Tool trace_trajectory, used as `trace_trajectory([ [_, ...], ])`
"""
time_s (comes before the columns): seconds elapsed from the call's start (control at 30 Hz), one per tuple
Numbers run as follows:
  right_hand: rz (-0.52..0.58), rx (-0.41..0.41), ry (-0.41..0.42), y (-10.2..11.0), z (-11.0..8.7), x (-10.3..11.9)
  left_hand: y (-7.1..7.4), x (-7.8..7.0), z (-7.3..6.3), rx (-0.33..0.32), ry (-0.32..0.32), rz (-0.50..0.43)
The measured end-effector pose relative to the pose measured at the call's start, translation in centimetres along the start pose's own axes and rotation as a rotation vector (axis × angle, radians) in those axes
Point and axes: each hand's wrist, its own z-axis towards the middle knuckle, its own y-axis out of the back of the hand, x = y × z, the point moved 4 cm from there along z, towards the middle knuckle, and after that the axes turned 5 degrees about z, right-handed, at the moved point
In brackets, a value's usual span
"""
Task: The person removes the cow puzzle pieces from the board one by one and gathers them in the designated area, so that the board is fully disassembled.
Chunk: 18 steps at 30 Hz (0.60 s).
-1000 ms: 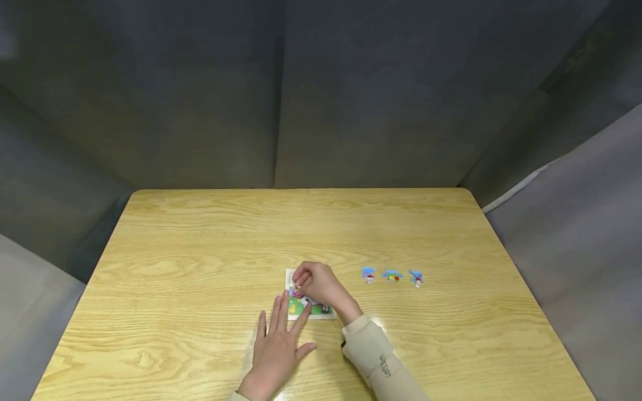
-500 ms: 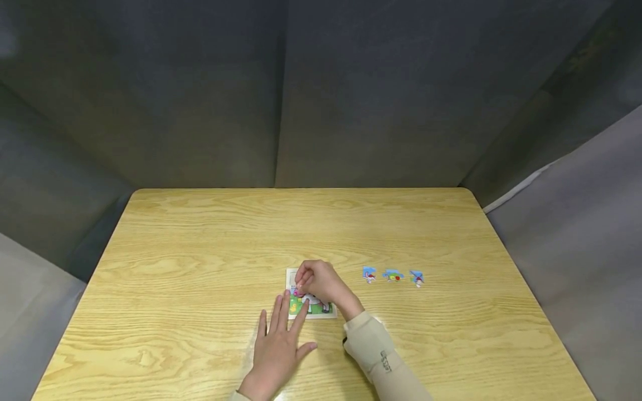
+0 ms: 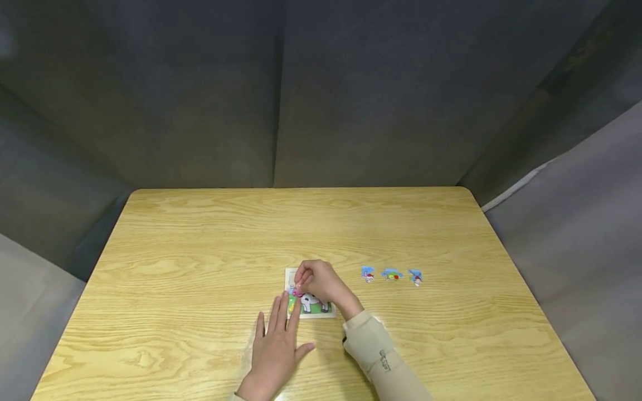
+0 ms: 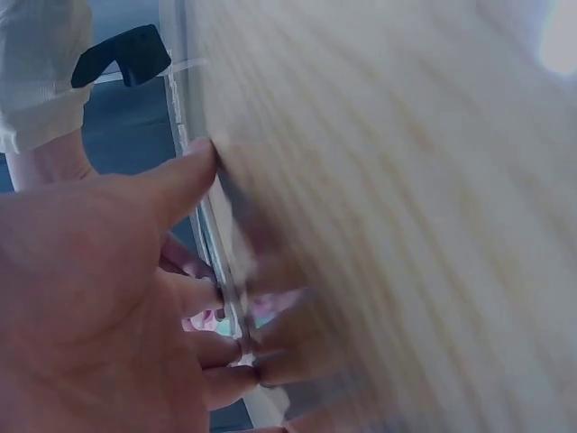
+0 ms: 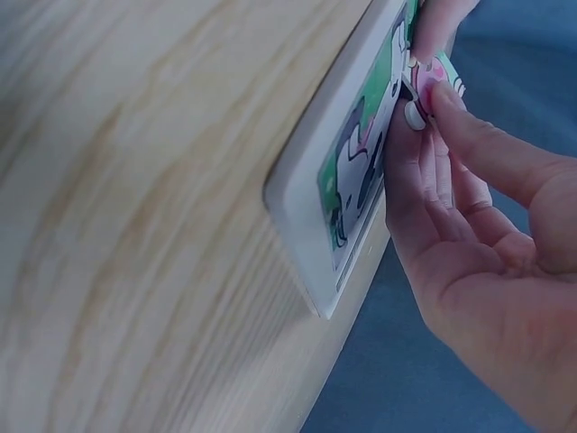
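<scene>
i see a pink puzzle piece (image 5: 427,79) at the left part of the framed puzzle (image 5: 297,180), pinched between thumb and fingers of the right hand (image 3: 321,281). the left hand (image 3: 275,351), fingers straight and gripping nothing, reaches the frame's near left corner. to the right, three loose pieces (image 3: 392,274) lie on the wooden table (image 3: 200,250).

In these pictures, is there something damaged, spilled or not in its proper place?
Nothing stands out: I see no spill or damage. Three loose puzzle pieces lie in a row to the right of the puzzle board, where the right hand pinches a partly pink piece.
</scene>
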Motion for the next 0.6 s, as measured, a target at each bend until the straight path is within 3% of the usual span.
trace_trajectory([
  [0.4,0.039,-0.006,-0.001,0.3,-0.1,-0.2,0.4,-0.3,0.2,0.032,0.011,0.035],
  [0.6,0.106,-0.077,-0.014,2.3,-0.9,-0.7,0.3,-0.3,0.2,0.027,0.017,0.039],
])
